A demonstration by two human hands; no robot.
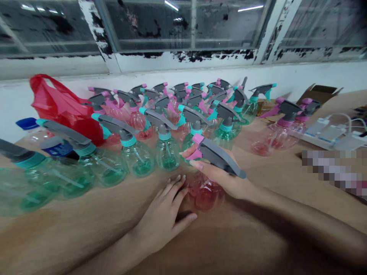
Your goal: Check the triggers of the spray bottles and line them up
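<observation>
The right hand [220,173] was wrapped around the neck of a pink spray bottle [205,191] standing on the wooden table [258,229], fingers curled over its grey trigger head [219,154]. The left hand [166,217] lay flat and open on the table, holding nothing, its fingertips just beside the bottle's base. Green spray bottles [168,151] stood close behind.

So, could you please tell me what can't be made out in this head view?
- Pink bottle: neck hidden by the right hand.
- Blue-capped bottle: partly behind a green bottle.
- Patch at right: pixelated.
- Leftmost green bottle: cut off, blurred.
</observation>
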